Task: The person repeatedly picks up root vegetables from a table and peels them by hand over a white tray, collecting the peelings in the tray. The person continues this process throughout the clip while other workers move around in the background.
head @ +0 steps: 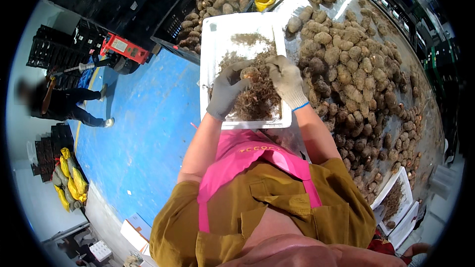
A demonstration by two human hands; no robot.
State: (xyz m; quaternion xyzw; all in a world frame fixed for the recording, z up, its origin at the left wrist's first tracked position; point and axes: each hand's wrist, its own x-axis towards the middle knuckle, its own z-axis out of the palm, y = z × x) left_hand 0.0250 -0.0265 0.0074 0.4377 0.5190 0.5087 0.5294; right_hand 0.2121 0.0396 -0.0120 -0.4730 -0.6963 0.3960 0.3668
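My left hand [229,89], in a grey glove, holds a small brown taro corm [249,73] between thumb and fingers. A pale patch shows on the corm's upper end. To its right, my right hand [286,77] wears an off-white knit glove with a blue cuff. Its fingers curl in over the debris; whether something is pinched in them is hidden. Both hands are over a white foam tray [219,29], which lies in front of my pink apron [237,141]. Brown fibrous peelings [258,100] cover much of the tray's floor.
A large heap of taro corms [349,66] spreads to the right. Beyond the tray stands a black crate [167,26] full of corms, beside a yellow bag [265,0]. Another foam tray [407,185] with debris sits lower right. A person [70,100] stands at left near red equipment [126,48].
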